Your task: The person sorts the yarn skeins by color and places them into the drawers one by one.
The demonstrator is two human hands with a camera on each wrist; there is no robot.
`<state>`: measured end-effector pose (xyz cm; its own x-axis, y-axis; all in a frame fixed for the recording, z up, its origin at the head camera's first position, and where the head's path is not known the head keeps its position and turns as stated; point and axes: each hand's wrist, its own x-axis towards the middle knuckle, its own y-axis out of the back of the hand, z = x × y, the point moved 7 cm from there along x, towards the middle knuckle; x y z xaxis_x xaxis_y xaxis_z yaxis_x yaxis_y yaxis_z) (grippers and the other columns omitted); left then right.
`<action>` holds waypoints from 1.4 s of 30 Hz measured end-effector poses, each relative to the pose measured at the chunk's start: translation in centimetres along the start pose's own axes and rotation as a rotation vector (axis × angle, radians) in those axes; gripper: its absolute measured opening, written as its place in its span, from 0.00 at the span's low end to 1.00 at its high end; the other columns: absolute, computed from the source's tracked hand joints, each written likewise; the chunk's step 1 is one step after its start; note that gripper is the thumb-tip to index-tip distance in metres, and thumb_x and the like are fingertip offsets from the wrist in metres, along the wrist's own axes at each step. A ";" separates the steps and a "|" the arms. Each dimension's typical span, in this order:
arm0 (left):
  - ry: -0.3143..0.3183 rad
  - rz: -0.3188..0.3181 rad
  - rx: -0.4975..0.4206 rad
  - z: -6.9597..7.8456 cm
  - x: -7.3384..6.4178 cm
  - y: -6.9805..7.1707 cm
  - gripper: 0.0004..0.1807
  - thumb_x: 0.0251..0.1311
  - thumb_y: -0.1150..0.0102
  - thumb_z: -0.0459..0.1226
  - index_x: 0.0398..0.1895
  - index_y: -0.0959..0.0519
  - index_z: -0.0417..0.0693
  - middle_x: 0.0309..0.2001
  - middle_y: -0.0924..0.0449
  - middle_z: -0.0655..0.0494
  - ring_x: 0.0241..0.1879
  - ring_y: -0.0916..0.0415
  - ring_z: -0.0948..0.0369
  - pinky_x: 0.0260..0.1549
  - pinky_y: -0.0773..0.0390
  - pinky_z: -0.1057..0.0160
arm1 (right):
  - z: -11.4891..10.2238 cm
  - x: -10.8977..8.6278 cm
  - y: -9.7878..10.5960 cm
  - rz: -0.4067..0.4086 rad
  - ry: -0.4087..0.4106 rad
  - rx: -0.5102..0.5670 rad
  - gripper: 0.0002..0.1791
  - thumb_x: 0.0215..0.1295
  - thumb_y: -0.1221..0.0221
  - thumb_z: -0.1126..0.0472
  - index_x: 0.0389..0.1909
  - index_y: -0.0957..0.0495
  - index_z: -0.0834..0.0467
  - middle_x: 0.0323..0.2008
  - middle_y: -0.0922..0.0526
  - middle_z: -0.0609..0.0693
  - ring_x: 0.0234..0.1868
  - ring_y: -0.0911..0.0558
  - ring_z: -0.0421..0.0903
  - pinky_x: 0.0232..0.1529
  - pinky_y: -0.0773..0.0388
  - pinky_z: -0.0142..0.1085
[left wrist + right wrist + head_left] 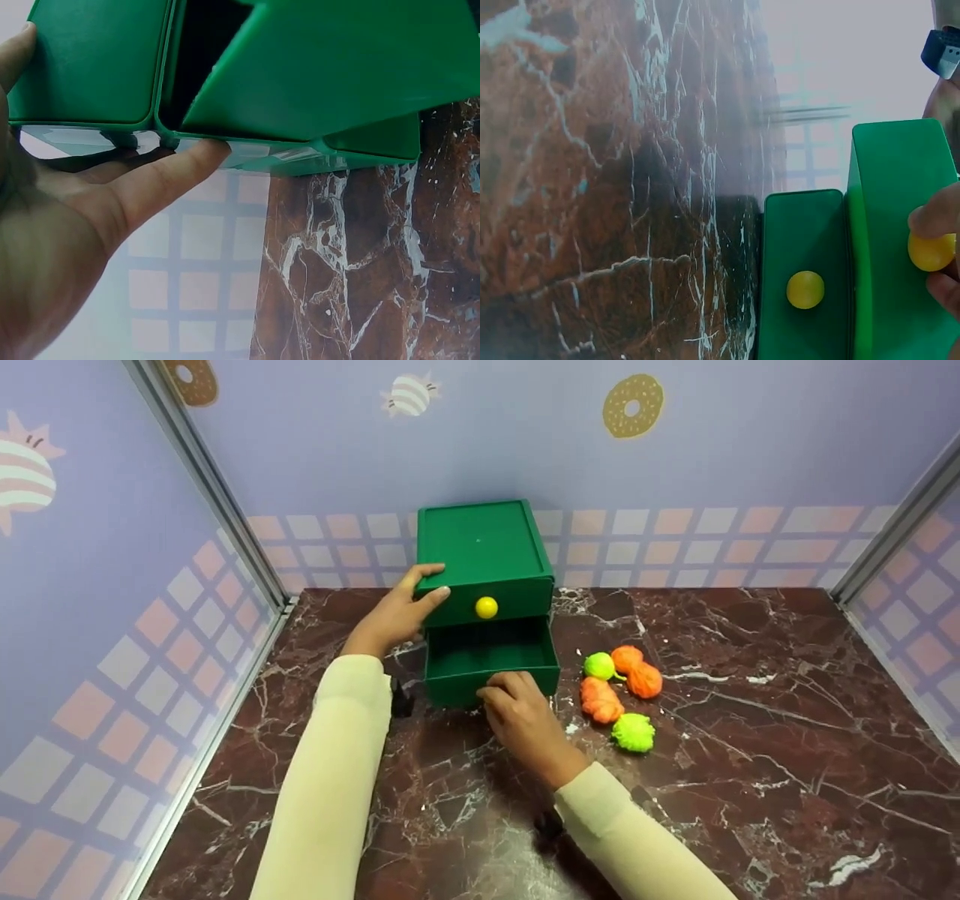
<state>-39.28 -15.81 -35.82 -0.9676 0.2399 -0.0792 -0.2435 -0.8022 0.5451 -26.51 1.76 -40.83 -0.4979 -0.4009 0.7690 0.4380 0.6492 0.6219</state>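
Observation:
A green cabinet (484, 540) with three drawers stands near the back wall. Its middle drawer (491, 684) is pulled out, and the visible part of its inside is bare. My right hand (525, 724) pinches that drawer's yellow knob (931, 253) between thumb and fingers. The top drawer (525, 598), with a yellow knob (487, 607), is closed; so is the bottom drawer (804, 232), seen in the right wrist view. With fingers extended, my left hand (390, 619) rests against the cabinet's left side, its thumb by the top drawer's front edge.
Right of the cabinet lie several small yarn bundles: orange ones (601, 701) and yellow-green ones (634, 733). Below them is a dark red marbled tabletop (750, 750). Patterned panels (510, 427) enclose the back and both sides.

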 end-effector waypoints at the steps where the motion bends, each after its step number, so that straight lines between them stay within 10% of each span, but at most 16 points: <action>1: 0.002 0.000 0.005 -0.1 -0.1 0.0 0.30 0.63 0.55 0.65 0.69 0.46 0.85 0.63 0.36 0.50 0.24 0.39 0.57 0.25 0.30 0.60 | -0.1 -0.1 0.0 0.001 0.002 0.006 0.07 0.59 0.36 0.68 0.38 0.16 0.57 0.40 0.21 0.52 0.42 0.24 0.49 0.45 0.21 0.36; 9: 0.013 -0.006 0.002 -0.1 -0.3 0.2 0.30 0.63 0.55 0.65 0.69 0.46 0.86 0.67 0.39 0.51 0.40 0.29 0.50 0.32 0.27 0.57 | -0.6 -0.6 0.4 -0.020 -0.001 0.023 0.07 0.62 0.38 0.67 0.40 0.16 0.58 0.41 0.21 0.52 0.43 0.24 0.49 0.46 0.22 0.37; 27: 0.011 -0.017 -0.022 0.2 0.2 -0.1 0.30 0.63 0.55 0.65 0.68 0.46 0.87 0.63 0.38 0.50 0.28 0.37 0.54 0.26 0.30 0.60 | -0.4 -0.8 1.6 -0.019 0.000 0.060 0.08 0.57 0.33 0.66 0.39 0.17 0.58 0.41 0.20 0.52 0.43 0.23 0.48 0.48 0.22 0.37; 34: 0.024 -0.016 -0.032 -0.2 0.0 0.1 0.30 0.64 0.54 0.64 0.69 0.47 0.86 0.71 0.45 0.49 0.53 0.29 0.48 0.37 0.24 0.54 | -0.2 -0.1 2.4 -0.032 0.001 0.090 0.07 0.61 0.35 0.63 0.40 0.17 0.58 0.41 0.21 0.52 0.43 0.23 0.47 0.47 0.22 0.36; 42: 0.021 -0.026 -0.034 -0.2 0.0 0.2 0.31 0.64 0.54 0.64 0.70 0.47 0.84 0.73 0.47 0.48 0.58 0.30 0.48 0.42 0.22 0.51 | 0.6 0.9 4.2 0.028 0.035 0.098 0.09 0.60 0.35 0.61 0.41 0.17 0.57 0.41 0.20 0.51 0.43 0.23 0.47 0.49 0.23 0.38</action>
<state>-39.38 -16.04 -35.91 -0.9620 0.2496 -0.1103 -0.2702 -0.8143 0.5137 -25.57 4.53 -37.56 -0.4592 -0.4033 0.7915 0.3746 0.7200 0.5842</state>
